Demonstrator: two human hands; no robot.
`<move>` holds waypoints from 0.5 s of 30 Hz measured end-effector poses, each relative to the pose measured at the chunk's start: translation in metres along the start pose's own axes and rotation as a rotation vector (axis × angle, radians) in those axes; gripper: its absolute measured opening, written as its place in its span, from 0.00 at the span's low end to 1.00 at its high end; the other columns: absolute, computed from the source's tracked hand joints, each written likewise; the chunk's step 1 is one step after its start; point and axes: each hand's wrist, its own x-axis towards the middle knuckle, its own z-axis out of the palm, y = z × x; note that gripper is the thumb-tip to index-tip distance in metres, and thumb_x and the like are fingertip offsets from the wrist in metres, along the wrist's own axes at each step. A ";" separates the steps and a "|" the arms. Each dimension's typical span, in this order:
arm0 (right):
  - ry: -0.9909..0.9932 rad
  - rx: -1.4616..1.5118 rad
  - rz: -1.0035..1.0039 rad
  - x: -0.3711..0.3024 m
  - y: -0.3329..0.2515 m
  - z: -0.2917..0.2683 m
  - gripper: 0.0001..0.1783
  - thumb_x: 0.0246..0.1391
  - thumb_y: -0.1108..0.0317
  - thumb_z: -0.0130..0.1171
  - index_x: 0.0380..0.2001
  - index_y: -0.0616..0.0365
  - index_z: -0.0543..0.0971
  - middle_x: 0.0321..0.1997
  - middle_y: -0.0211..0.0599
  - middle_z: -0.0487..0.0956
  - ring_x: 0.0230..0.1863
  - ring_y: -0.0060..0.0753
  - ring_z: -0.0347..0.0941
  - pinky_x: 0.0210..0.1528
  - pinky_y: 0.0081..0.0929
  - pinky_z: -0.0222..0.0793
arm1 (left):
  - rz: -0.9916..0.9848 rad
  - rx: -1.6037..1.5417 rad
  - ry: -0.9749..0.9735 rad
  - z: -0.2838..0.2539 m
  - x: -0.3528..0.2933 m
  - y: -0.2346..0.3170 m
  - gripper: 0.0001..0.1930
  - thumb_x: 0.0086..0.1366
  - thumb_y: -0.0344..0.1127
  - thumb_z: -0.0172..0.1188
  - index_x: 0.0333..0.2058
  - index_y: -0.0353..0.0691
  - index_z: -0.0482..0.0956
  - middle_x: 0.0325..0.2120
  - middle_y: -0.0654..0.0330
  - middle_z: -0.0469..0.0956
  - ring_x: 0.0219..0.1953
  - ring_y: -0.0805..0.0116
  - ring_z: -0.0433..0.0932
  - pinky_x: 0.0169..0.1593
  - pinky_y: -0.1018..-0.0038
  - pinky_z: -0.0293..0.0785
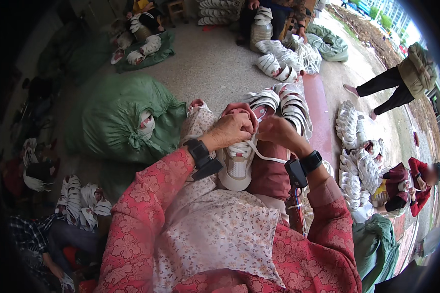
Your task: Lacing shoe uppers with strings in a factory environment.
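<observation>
A white shoe upper (pixel 235 172) with a pink lining rests over my knees, its toe toward me. My left hand (pixel 232 131) is closed on the collar of this upper, at its far end. My right hand (pixel 282 133) is beside it, fingers pinched together near the collar's right edge, where a thin white strand shows at the fingertips. A white shoelace (pixel 268 157) comes out of the upper and loops to the right under my right wrist. The strand's far end is hidden by the fingers. Both wrists carry black straps with small devices.
Stacked white uppers (pixel 294 110) stand just beyond my right hand. A bulging green sack (pixel 127 117) sits to my left. More uppers (pixel 355 168) are piled at the right. Other people sit working around; a person (pixel 401 78) stands at the upper right.
</observation>
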 end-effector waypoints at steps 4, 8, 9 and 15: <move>0.134 0.597 0.082 0.011 -0.013 -0.006 0.08 0.49 0.69 0.61 0.34 0.55 0.80 0.35 0.28 0.79 0.40 0.25 0.77 0.42 0.26 0.72 | 0.033 0.000 -0.016 -0.005 0.001 -0.001 0.03 0.50 0.26 0.63 0.26 0.37 0.80 0.27 0.61 0.75 0.34 0.69 0.77 0.41 0.75 0.72; -0.025 0.653 0.171 0.017 -0.008 0.000 0.09 0.49 0.69 0.53 0.32 0.60 0.79 0.40 0.34 0.75 0.41 0.32 0.75 0.48 0.25 0.68 | 0.102 -0.276 0.092 -0.029 0.008 -0.032 0.03 0.50 0.27 0.65 0.24 0.38 0.80 0.25 0.62 0.76 0.32 0.69 0.77 0.38 0.74 0.73; -0.017 0.654 0.190 0.012 0.000 0.001 0.09 0.49 0.69 0.53 0.32 0.60 0.79 0.40 0.34 0.75 0.41 0.32 0.75 0.48 0.25 0.68 | -0.005 -0.089 0.130 -0.051 0.019 -0.035 0.03 0.49 0.28 0.66 0.24 0.38 0.80 0.24 0.61 0.76 0.31 0.69 0.78 0.37 0.73 0.73; 0.072 0.611 0.002 0.020 0.006 0.010 0.15 0.52 0.68 0.42 0.31 0.61 0.78 0.38 0.37 0.74 0.45 0.34 0.72 0.53 0.25 0.64 | -0.284 0.665 0.670 -0.283 -0.017 -0.091 0.07 0.52 0.36 0.65 0.24 0.40 0.81 0.24 0.57 0.78 0.28 0.63 0.78 0.33 0.68 0.73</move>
